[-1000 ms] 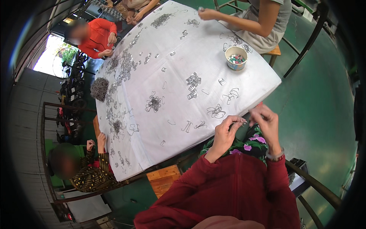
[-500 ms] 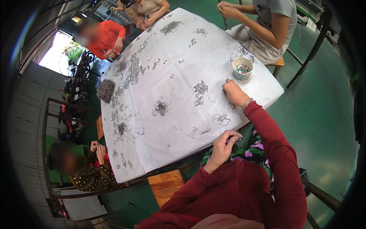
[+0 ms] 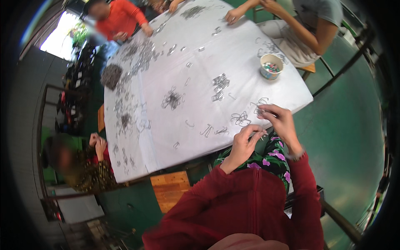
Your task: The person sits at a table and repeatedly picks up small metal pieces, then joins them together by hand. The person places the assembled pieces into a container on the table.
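My left hand (image 3: 244, 146) is just off the table's near edge, above my lap. Its thumb and fingers pinch a small shiny metal piece (image 3: 263, 135), too small to make out fully. My right hand (image 3: 281, 125) is close beside it, fingertips drawn together at the table edge; whatever they hold, if anything, is too small to tell. Loose curved wire hooks (image 3: 240, 119) lie on the table near both hands. Farther in sit a cluster of small silver metal clips (image 3: 221, 85) and a dark heap of wire hooks (image 3: 172, 99).
A paper tub (image 3: 271, 74) of small coloured pieces stands near the right edge of the white-covered table (image 3: 162, 137). A tangled wire bundle (image 3: 111, 76) rests at the left edge. Co-workers sit around, one's hand (image 3: 235, 16) on the far table edge. A wooden stool (image 3: 170, 191) stands at lower left.
My right hand has drawn back from the tabletop near the tub to beside my left hand. The left stays pinched. A co-worker's hand now reaches onto the far edge. The view has shifted slightly.
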A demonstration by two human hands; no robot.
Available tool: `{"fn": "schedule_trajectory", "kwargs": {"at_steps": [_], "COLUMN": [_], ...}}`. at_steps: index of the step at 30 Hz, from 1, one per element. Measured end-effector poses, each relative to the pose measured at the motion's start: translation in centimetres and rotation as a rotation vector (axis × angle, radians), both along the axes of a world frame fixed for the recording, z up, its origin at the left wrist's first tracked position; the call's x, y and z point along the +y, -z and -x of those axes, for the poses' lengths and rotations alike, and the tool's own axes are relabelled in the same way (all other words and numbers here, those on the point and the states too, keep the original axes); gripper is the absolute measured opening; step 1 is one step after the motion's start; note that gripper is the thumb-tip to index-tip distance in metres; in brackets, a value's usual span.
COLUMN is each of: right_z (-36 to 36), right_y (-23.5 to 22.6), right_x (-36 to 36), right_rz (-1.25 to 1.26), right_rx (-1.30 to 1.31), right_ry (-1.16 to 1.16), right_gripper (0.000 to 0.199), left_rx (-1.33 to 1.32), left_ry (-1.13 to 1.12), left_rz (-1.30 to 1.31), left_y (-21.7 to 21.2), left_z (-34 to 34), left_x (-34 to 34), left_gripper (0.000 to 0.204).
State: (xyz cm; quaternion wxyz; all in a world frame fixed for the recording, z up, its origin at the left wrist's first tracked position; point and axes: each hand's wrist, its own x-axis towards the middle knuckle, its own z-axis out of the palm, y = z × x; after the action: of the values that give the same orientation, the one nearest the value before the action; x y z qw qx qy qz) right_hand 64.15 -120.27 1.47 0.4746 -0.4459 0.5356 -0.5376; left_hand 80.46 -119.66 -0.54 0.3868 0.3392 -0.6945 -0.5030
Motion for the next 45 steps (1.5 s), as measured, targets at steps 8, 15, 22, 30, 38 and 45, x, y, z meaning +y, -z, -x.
{"fn": "schedule_trajectory", "kwargs": {"at_steps": [8,15,22,30,38,45], "right_z": [0.2,-0.2,0.0,-0.6,0.0,-1.5], "right_y": [-1.4,1.0,1.6,0.0,0.0,1.1], "right_x": [5.1,4.6,5.1,5.4,6.2,6.2], "right_rz": [0.09,0.063,-0.033,-0.058,-0.107,-0.042], "right_rx": [0.052,-0.3,-0.45,-0.391,-0.276,-0.266], "right_ry": [0.169,0.171,0.103,0.071,0.171,0.263], "right_gripper": [0.019,0.016,0.015,0.013,0.013,0.017], "left_rx": [0.01,-0.039,-0.602,-0.977,-0.113,0.261], "left_ry": [-0.027,-0.035,-0.74,-0.743,-0.316,0.125], "left_rz": [0.104,0.13,0.207,0.369,-0.069,-0.244], "left_y": [-1.0,0.7,4.6,8.6,1.6,-1.4], "left_z": [1.8,0.2,-12.6,-17.9,-8.0,-1.3], "left_x": [0.0,-0.5,-14.9,-20.0,-11.1,-0.8], "left_gripper": [0.011,0.022,0.019,0.014,0.012,0.011]}}
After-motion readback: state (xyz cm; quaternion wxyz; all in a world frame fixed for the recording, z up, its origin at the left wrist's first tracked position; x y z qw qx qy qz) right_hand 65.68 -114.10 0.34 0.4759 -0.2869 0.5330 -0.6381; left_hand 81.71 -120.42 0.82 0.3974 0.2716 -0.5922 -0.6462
